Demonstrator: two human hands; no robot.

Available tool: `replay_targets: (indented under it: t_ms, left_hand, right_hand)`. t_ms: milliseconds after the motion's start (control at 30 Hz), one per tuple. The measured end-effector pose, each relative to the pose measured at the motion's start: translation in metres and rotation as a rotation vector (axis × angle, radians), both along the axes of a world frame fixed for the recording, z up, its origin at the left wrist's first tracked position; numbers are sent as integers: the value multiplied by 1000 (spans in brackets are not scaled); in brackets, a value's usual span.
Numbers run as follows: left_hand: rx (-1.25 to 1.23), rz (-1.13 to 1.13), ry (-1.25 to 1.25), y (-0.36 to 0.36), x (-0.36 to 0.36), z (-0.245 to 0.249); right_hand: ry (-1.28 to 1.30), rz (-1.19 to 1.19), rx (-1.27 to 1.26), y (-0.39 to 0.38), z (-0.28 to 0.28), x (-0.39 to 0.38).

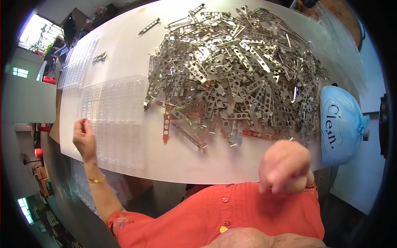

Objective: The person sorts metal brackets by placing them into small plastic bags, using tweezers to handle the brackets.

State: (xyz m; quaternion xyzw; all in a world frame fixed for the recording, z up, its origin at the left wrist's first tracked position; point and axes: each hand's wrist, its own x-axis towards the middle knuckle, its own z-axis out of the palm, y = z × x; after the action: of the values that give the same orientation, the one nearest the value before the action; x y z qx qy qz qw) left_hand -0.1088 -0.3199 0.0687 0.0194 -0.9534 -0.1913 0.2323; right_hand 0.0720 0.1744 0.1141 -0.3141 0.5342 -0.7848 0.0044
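My left hand (84, 139) is at the left edge of a clear plastic tray (111, 115) with rows of shallow slots. Its thumb and fingers are pinched together; whatever lies between them, if anything, is too small to make out. My right hand (285, 166) is raised over the front edge of the table, close to the camera and slightly blurred. Its fingers are curled in, and what they hold is hidden. Beyond it spreads a large heap of flat, shiny metal strips (231, 70) punched with round holes. A few strips lie at the heap's near side.
Another clear tray (77, 62) lies at the far left of the white table (178, 167), with a small cluster of metal pieces (99, 57) beside it. A blue plastic bag (342, 128) with black writing sits at the right edge. Clear plastic sheets (343, 45) are behind it.
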Motion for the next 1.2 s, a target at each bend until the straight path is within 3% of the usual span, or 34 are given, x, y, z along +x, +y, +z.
replay_targets:
  t_ms: [100, 233, 333, 533, 600, 800, 1200]
  left_hand:
    - [-5, -291, 117, 80, 45, 0]
    - [-72, -313, 13, 113, 83, -13]
    - [-280, -157, -60, 102, 104, -28]
    - [-231, -55, -236, 80, 138, -48]
    - [-220, -76, -270, 80, 143, -51]
    - [-197, -87, -295, 90, 146, -52]
    - [-216, -164, -313, 112, 157, -51]
  right_hand:
    - [140, 266, -164, -14, 11, 3]
    - [84, 453, -207, -23, 30, 15]
    - [49, 440, -316, -28, 40, 18]
    - [50, 529, -413, -30, 34, 24]
    - [42, 691, -411, -28, 25, 26]
    - [196, 595, -343, -25, 31, 27]
    - [201, 575, -301, -27, 8, 32]
